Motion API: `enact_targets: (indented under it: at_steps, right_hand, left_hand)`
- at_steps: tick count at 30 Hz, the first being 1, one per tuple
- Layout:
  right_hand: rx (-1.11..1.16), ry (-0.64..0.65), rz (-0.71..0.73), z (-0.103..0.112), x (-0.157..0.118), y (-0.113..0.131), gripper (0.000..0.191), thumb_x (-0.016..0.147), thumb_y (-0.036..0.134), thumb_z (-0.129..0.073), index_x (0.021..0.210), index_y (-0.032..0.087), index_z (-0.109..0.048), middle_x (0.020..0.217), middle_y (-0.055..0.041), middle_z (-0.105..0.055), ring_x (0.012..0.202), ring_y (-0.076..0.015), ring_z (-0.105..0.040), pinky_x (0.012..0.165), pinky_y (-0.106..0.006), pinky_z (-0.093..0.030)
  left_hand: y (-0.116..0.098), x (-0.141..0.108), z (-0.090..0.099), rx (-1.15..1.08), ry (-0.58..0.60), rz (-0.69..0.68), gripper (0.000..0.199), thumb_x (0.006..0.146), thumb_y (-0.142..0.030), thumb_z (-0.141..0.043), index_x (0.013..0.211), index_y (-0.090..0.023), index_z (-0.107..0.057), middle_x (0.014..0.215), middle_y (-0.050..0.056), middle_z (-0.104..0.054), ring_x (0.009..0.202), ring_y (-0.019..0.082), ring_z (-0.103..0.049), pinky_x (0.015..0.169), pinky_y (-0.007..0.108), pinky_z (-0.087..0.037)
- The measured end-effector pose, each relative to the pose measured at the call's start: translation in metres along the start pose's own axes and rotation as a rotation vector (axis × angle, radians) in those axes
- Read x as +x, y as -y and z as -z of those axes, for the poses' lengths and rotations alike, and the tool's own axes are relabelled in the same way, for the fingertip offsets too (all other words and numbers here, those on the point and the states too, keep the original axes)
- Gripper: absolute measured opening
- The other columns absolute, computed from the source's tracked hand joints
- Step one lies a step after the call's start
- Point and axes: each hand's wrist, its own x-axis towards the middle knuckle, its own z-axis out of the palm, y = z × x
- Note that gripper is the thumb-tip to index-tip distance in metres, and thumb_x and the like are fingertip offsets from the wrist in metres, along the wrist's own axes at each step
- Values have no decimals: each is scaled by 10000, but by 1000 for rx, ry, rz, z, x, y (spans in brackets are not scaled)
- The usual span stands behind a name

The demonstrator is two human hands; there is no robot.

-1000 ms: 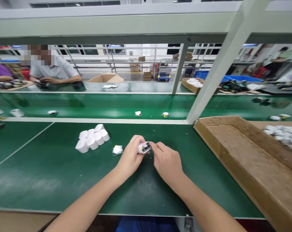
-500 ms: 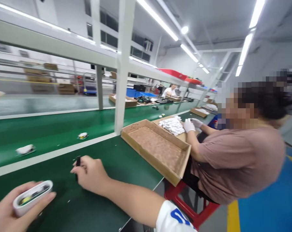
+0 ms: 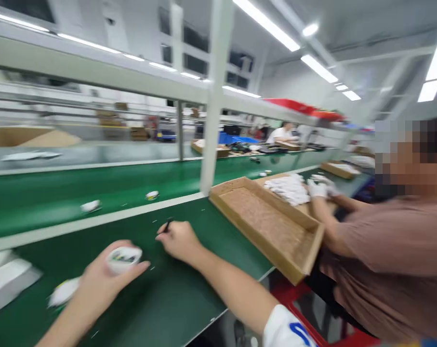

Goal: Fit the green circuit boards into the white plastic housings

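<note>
So, left hand (image 3: 102, 274): it is clenching around an oval white plastic casing (image 3: 123, 260), with fingers wrapping the underside and the casing's open face turned upward, showing dark and yellow parts that are too blurred to name.

Right hand (image 3: 180, 241): it is pinching a slim black stick-shaped tool (image 3: 167, 224) between its fingers, just above the desk, with a white sleeve with blue lettering (image 3: 286, 330) riding on that forearm.

Casing's place: it is sitting in the left hand over the green desk (image 3: 189, 294), well apart from the right hand's tool and near a blurred white piece (image 3: 63, 292) lying just beside that hand.

Desk's far side: a green conveyor belt (image 3: 59, 193) is running beyond a pale rail, carrying small white pieces (image 3: 91, 206).

Nearby: a flat cardboard tray (image 3: 261, 221) is resting at the desk's edge, and a heap of white parts (image 3: 288, 189) is lying in a second tray just beyond it.

Co-worker: a seated person in a brown shirt (image 3: 395, 250) is reaching over that heap with white-gloved hands (image 3: 317, 189).
</note>
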Motion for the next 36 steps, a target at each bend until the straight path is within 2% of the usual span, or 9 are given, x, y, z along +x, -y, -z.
enact_targets:
  at_steps: [3, 5, 7, 10, 16, 21, 31, 36]
  right_hand:
    - [212, 20, 29, 3, -2, 6, 45, 767, 196, -604, 732, 177, -583, 731, -38, -673, 685, -168, -651, 668, -282, -521]
    - [351, 85, 49, 7, 0, 7, 97, 808, 274, -582, 768, 188, -564, 759, -40, -682, 734, -169, -667, 722, -302, -534]
    - [498, 133, 83, 11, -1, 10, 135, 808, 320, -612, 781, 199, -558, 710, -20, -682, 692, -165, -675, 710, -309, -549]
    - [594, 164, 115, 16, -8, 17, 169, 795, 345, -665, 776, 204, -574, 702, -16, -692, 683, -169, -686, 686, -307, -562]
    - [585, 268, 151, 19, -14, 26, 216, 805, 397, -659, 764, 202, -574, 680, -19, -690, 645, -170, -680, 656, -312, -571]
    - [544, 312, 191, 20, -15, 28, 179, 838, 368, -626, 782, 207, -575, 689, -18, -695, 661, -156, -676, 636, -274, -552]
    - [519, 330, 237, 17, -18, 27, 189, 858, 370, -596, 767, 205, -576, 700, -27, -678, 687, -169, -666, 621, -285, -531]
    - [492, 326, 203, 19, -18, 28, 213, 855, 400, -589, 765, 207, -570, 696, -34, -678, 683, -178, -665, 620, -300, -533]
  left_hand:
    - [-22, -4, -1, -94, 206, 23, 306, 589, -280, -702, 810, -192, -509, 651, -59, -554, 572, 100, -494, 534, 201, -395]
    - [-25, 0, 0, -91, 262, 29, 275, 569, -202, -680, 775, -187, -498, 625, -76, -494, 552, 77, -433, 516, 187, -346]
    - [-23, 2, 1, -74, 291, 51, 277, 551, -174, -677, 760, -185, -496, 610, -83, -472, 542, 69, -398, 501, 182, -311]
    - [-22, -2, 2, -54, 316, 53, 289, 534, -162, -682, 760, -186, -504, 609, -84, -471, 539, 67, -388, 492, 180, -286]
    - [-23, -6, 3, -37, 354, 49, 294, 527, -137, -668, 760, -193, -497, 614, -86, -454, 540, 65, -378, 477, 175, -258]
    - [-25, -6, 5, -11, 368, 33, 286, 521, -121, -652, 745, -191, -489, 604, -91, -438, 542, 63, -366, 472, 172, -252]
    - [-27, -6, 5, 16, 422, 33, 271, 515, -129, -632, 728, -189, -476, 576, -97, -409, 521, 61, -356, 455, 177, -253]
    - [-29, -6, 7, 26, 426, 39, 263, 520, -131, -625, 733, -188, -483, 592, -88, -421, 528, 65, -369, 459, 177, -263]
